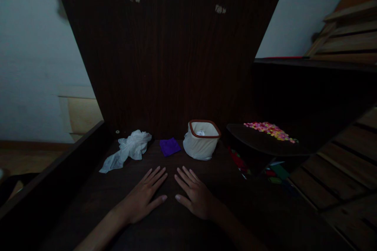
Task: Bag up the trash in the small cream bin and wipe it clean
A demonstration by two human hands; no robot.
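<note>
My left hand (146, 197) lies flat on the dark wooden desktop (118, 192), fingers stretched out and holding nothing. Beside it, my right hand (194, 194) rests palm down in the same way, the two thumbs a small gap apart. Beyond the left hand is a crumpled white plastic bag (134, 145). A folded purple cloth (169, 146) lies between that bag and a cream fabric bin (200, 149). The bin has a brown rim, and something whitish shows inside it. Neither hand touches any of these.
A tall dark back panel (165, 55) rises behind the things. At right, a curved shelf (250, 133) bears a pile of small pink and yellow pieces (269, 130), with red and green items (278, 171) below. A low side board (59, 164) edges the left.
</note>
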